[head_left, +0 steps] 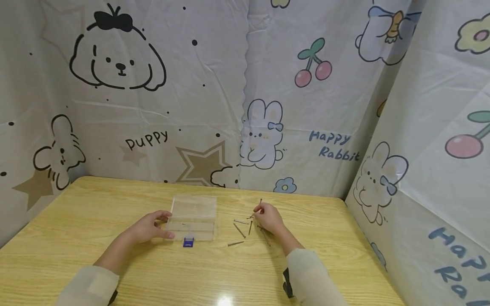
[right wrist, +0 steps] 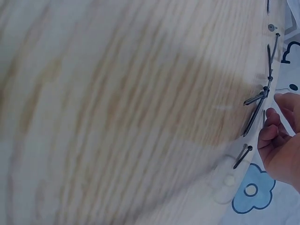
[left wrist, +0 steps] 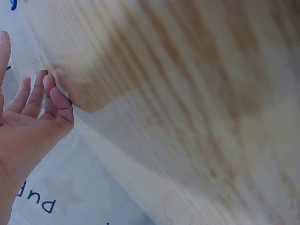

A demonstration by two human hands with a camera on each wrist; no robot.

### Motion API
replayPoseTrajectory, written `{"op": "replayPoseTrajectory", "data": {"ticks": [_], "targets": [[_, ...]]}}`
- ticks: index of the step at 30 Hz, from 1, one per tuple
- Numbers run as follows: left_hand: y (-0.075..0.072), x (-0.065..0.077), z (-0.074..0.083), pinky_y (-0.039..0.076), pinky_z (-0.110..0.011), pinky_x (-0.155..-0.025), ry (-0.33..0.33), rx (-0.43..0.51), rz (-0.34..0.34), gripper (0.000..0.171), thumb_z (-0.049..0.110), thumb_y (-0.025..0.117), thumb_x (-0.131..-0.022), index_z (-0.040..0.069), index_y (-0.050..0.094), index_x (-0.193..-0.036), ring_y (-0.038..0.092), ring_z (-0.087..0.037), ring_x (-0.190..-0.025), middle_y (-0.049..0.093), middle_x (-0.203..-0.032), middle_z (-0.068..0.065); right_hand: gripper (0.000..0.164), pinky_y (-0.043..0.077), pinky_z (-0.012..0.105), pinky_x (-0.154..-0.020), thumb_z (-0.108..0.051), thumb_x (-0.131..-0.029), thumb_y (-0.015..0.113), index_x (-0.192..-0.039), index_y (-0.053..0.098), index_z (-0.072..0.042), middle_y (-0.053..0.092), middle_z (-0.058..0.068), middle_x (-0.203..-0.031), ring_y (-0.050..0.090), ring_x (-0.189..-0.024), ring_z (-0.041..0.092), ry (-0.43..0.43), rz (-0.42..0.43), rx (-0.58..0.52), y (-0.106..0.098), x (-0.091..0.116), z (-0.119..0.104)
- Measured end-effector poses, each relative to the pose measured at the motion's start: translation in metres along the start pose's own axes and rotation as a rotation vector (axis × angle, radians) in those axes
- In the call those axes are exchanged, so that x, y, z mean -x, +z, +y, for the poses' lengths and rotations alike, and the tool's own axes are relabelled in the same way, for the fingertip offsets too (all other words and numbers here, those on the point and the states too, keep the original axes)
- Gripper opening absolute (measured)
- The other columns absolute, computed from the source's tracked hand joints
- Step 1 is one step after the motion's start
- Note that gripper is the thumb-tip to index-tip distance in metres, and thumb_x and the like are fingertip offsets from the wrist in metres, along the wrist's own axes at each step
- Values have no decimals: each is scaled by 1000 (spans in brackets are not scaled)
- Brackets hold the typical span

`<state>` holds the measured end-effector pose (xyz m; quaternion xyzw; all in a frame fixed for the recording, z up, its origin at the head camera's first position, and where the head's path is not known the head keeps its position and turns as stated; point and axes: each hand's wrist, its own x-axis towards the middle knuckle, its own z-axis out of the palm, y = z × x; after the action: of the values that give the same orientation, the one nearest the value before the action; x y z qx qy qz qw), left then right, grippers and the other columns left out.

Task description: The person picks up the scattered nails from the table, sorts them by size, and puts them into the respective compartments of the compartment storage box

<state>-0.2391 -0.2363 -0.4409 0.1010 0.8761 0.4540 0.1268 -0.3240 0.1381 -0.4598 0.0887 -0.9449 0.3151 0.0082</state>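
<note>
Backdrop, pale fabric, printed with one puppy head, rabbits and cherries, hung behind and beside a wood-grained table. Obstruction: right hand, covering part of the nails. Box, one, clear plastic, lay on the table left of the nails, with one blue latch at its near edge. Nails, at least six, lay scattered right of the box, some crossing; exact total could not be told. Hands, two, in pale sleeves. Left hand: thumb and fingers apart, touching the box's left side. Right hand: fingers bent among the nails; whether clamped on one could not be told.
</note>
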Motion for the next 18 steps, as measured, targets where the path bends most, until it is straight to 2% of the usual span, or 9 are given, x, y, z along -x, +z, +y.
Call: {"op": "replayPoseTrajectory", "data": {"ticks": [4, 11, 18], "targets": [[0, 0, -1, 40, -55, -97, -4, -6, -3, 79, 29, 76, -78, -7, 36, -136, 41, -51, -119, 43, -130, -30, 11, 38, 28, -61, -16, -91, 60, -95, 66, -8, 56, 4, -80, 47, -69, 16, 18, -6, -1, 1, -1, 1], [-1, -2, -5, 41, -54, -96, 1, -22, -3, 79, 31, 76, -79, -7, 36, -136, 42, -51, -118, 43, -131, -31, 11, 40, 28, -59, -13, -90, 59, -95, 67, -8, 59, 6, -80, 49, -67, 16, -3, -20, 21, 4, -1, 3], [0, -4, -8, 43, -51, -95, 11, 1, -1, 79, 29, 76, -78, -7, 37, -135, 45, -46, -117, 44, -130, -30, 11, 46, 32, -64, -14, -90, 59, -94, 69, -11, 64, 6, -87, 55, -74, 16, 5, -28, 76, 4, -1, 2]]}}
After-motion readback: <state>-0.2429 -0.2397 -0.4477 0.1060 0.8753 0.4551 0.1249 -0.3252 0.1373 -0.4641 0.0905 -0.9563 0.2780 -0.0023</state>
